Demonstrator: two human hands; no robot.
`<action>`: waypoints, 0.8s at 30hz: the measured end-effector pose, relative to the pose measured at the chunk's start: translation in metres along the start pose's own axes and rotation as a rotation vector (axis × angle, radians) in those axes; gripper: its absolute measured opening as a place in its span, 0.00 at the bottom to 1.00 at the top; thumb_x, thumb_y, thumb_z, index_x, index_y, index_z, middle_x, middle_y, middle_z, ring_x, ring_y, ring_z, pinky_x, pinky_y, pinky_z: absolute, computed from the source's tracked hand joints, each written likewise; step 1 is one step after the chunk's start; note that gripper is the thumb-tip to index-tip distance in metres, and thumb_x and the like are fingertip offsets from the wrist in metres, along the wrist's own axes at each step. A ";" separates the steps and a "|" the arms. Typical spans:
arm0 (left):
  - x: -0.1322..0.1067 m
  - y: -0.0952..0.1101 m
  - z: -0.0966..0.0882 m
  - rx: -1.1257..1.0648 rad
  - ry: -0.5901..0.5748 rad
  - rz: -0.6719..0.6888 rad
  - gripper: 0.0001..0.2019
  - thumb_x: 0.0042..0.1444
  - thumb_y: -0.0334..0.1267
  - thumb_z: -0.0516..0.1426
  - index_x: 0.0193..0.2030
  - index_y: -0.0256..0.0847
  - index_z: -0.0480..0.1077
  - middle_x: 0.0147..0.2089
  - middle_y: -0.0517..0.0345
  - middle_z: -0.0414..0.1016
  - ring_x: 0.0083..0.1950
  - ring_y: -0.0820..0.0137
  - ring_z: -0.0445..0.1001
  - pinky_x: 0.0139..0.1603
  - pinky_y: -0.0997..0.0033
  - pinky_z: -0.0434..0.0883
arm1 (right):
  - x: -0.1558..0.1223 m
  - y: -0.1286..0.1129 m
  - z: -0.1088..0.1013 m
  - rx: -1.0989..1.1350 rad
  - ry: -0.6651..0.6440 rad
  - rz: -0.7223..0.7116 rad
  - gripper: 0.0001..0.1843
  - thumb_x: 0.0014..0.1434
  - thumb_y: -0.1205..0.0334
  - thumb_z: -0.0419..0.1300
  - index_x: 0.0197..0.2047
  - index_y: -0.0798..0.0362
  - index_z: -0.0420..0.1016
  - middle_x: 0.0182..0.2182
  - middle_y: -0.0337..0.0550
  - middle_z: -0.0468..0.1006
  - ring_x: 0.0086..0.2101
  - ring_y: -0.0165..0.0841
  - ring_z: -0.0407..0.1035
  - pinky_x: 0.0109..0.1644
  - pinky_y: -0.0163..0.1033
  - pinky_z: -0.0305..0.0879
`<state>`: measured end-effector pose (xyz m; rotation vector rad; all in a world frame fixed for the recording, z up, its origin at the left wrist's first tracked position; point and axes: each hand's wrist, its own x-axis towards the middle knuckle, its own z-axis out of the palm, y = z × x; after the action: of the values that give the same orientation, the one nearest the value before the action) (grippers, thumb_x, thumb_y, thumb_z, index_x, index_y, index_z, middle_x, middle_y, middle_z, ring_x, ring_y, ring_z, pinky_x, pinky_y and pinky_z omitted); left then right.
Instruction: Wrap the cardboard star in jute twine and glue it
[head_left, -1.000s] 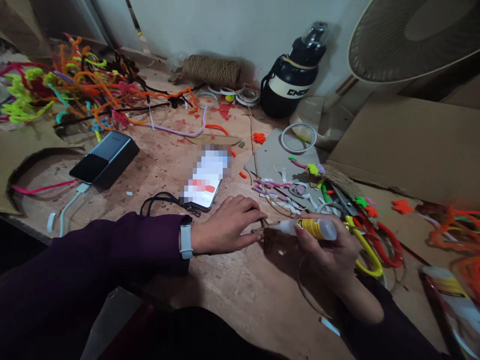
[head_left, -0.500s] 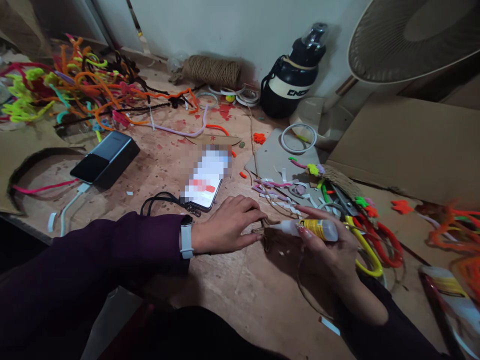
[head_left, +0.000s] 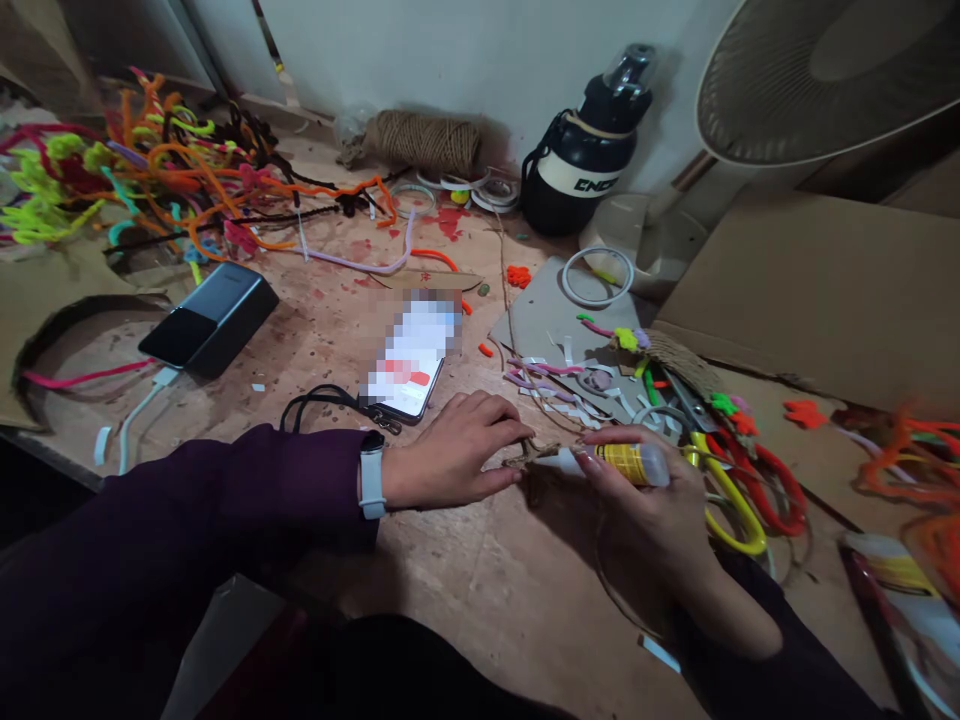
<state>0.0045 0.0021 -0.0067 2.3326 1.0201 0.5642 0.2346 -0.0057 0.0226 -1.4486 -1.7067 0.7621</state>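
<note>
My left hand [head_left: 457,450] rests palm-down on the table, fingers and thumb closed on a small looped piece of twine [head_left: 531,456]. In my right hand [head_left: 664,510] is a small clear glue bottle [head_left: 637,464] with a yellow label, lying almost level. Its pale nozzle points left at the twine piece; whether the tip touches it I cannot tell. A strand of twine [head_left: 611,590] curves down under my right hand. Yellow-handled scissors [head_left: 739,520] and red-handled scissors [head_left: 784,490] lie just right of that hand.
A lit phone [head_left: 409,370] lies beyond my left hand, with a power bank [head_left: 210,320] further left. Pipe cleaners [head_left: 172,180] heap at the back left. A twine spool [head_left: 424,140], dark bottle [head_left: 581,165] and fan [head_left: 825,80] line the wall. Paper scraps [head_left: 566,400] lie ahead.
My right hand has shifted slightly left, bringing the glue bottle's nozzle closer in to the twine piece. My left hand has barely moved.
</note>
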 end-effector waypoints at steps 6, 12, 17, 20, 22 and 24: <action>0.000 -0.001 0.001 -0.002 0.008 0.005 0.21 0.61 0.42 0.62 0.58 0.36 0.71 0.56 0.46 0.71 0.57 0.57 0.68 0.57 0.56 0.68 | -0.003 0.002 0.005 -0.102 0.051 -0.112 0.11 0.54 0.52 0.68 0.33 0.50 0.79 0.27 0.41 0.82 0.23 0.33 0.74 0.24 0.36 0.69; 0.000 0.000 0.000 0.004 0.009 0.011 0.20 0.62 0.43 0.61 0.58 0.36 0.71 0.55 0.45 0.72 0.56 0.57 0.68 0.57 0.55 0.68 | -0.002 0.005 0.005 -0.141 0.088 -0.199 0.10 0.55 0.52 0.68 0.33 0.49 0.79 0.27 0.41 0.82 0.24 0.34 0.75 0.26 0.37 0.72; 0.000 0.000 0.001 -0.004 0.010 0.002 0.20 0.61 0.43 0.61 0.58 0.37 0.71 0.55 0.46 0.71 0.56 0.57 0.68 0.57 0.55 0.68 | -0.002 0.007 0.005 -0.128 0.048 -0.189 0.11 0.57 0.50 0.66 0.34 0.49 0.78 0.27 0.41 0.81 0.24 0.34 0.75 0.25 0.37 0.71; 0.000 0.000 0.002 -0.003 0.011 -0.004 0.21 0.61 0.43 0.62 0.58 0.37 0.71 0.56 0.46 0.71 0.57 0.57 0.68 0.58 0.55 0.68 | -0.003 0.009 0.004 -0.114 0.028 -0.178 0.11 0.57 0.50 0.66 0.35 0.49 0.78 0.28 0.40 0.81 0.24 0.33 0.75 0.25 0.36 0.71; 0.000 0.000 0.002 -0.006 0.010 -0.004 0.21 0.61 0.43 0.62 0.58 0.36 0.71 0.56 0.46 0.71 0.57 0.57 0.68 0.58 0.55 0.68 | -0.003 0.010 0.004 -0.112 0.024 -0.180 0.10 0.57 0.51 0.66 0.35 0.48 0.78 0.28 0.40 0.81 0.24 0.33 0.74 0.25 0.36 0.71; 0.000 0.000 0.002 -0.008 0.011 -0.003 0.21 0.61 0.43 0.61 0.58 0.36 0.71 0.55 0.45 0.71 0.57 0.57 0.68 0.57 0.55 0.68 | -0.003 0.011 0.004 -0.117 0.024 -0.192 0.11 0.57 0.50 0.67 0.35 0.49 0.78 0.28 0.40 0.81 0.25 0.33 0.75 0.27 0.36 0.71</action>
<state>0.0052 0.0016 -0.0084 2.3232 1.0245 0.5790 0.2372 -0.0065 0.0104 -1.3403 -1.8671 0.5475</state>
